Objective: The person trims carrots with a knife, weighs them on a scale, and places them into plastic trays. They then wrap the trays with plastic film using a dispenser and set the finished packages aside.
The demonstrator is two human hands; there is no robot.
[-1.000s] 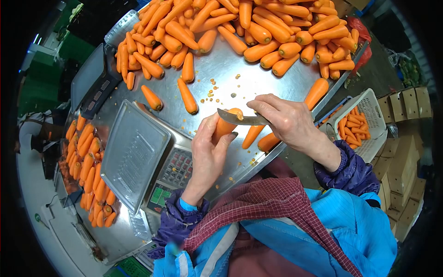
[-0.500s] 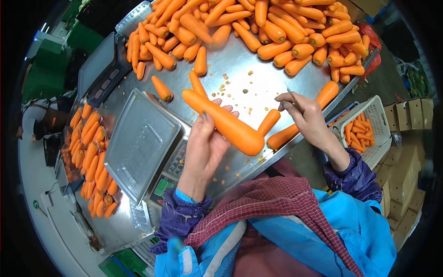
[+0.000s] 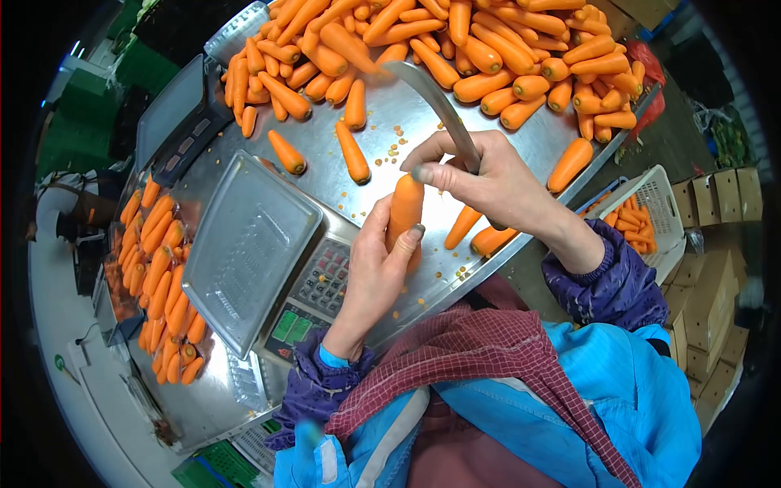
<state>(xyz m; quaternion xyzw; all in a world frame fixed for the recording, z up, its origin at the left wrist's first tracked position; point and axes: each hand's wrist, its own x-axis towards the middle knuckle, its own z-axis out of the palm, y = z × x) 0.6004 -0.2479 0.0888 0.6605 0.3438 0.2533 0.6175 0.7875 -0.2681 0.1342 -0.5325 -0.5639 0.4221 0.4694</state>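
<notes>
Fingers of the left hand (image 3: 370, 272) wrap a carrot (image 3: 404, 203), upright at frame centre; the right hand (image 3: 488, 183) clenches a knife (image 3: 435, 93), forefinger at the carrot's tip, blade pointing up, clear of it. Cut bits dot the table (image 3: 521, 150) — some trimming done — yet the pile (image 3: 455, 41) along the top looks uncut.

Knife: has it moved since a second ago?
Yes. The knife blade swung from pointing toward the scale to pointing at the carrot pile.
</notes>
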